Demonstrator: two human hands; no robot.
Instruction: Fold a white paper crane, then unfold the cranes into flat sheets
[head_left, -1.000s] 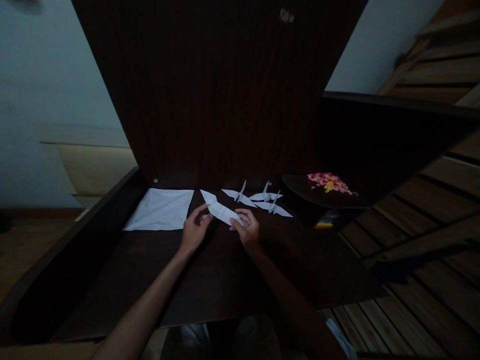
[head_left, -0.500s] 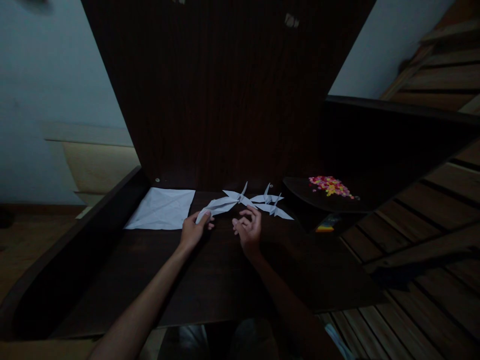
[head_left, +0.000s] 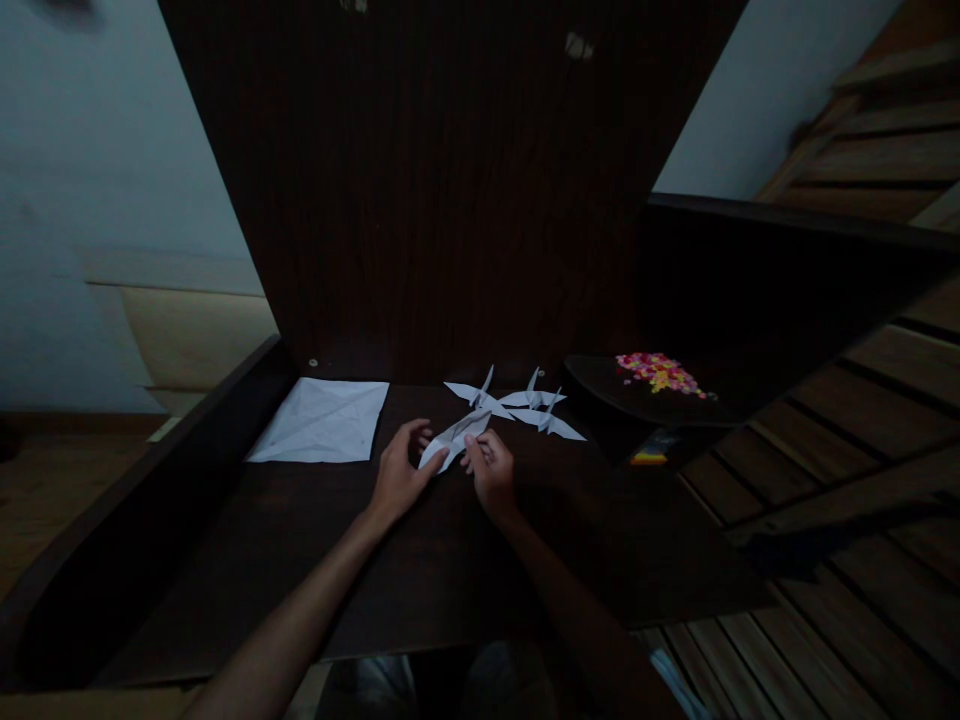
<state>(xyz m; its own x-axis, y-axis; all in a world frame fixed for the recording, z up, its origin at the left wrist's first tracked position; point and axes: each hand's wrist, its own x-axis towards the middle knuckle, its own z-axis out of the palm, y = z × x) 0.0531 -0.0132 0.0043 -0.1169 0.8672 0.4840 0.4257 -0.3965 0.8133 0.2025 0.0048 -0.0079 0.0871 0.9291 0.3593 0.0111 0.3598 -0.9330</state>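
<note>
A folded piece of white paper (head_left: 457, 436) is held between my two hands, slanting up to the right. My left hand (head_left: 402, 468) grips its lower left end, thumb on top. On its right edge, my right hand (head_left: 490, 470) pinches it with curled fingers. Just behind lie three white folded paper cranes: one crane (head_left: 480, 397) at the left, another crane (head_left: 534, 397) at the back right and a third crane (head_left: 549, 422) nearer. A creased white paper sheet (head_left: 322, 420) lies flat to the left.
Small pink, red and yellow pieces (head_left: 664, 373) are heaped on a dark corner shelf (head_left: 600, 385) at the right. A tall dark panel (head_left: 450, 200) rises behind the dark desk top (head_left: 420, 560). A raised side board (head_left: 150, 500) borders the left.
The folded paper has moved right and nearer to me, and it tilts more steeply. My right hand, formerly apart from it, now pinches its edge.
</note>
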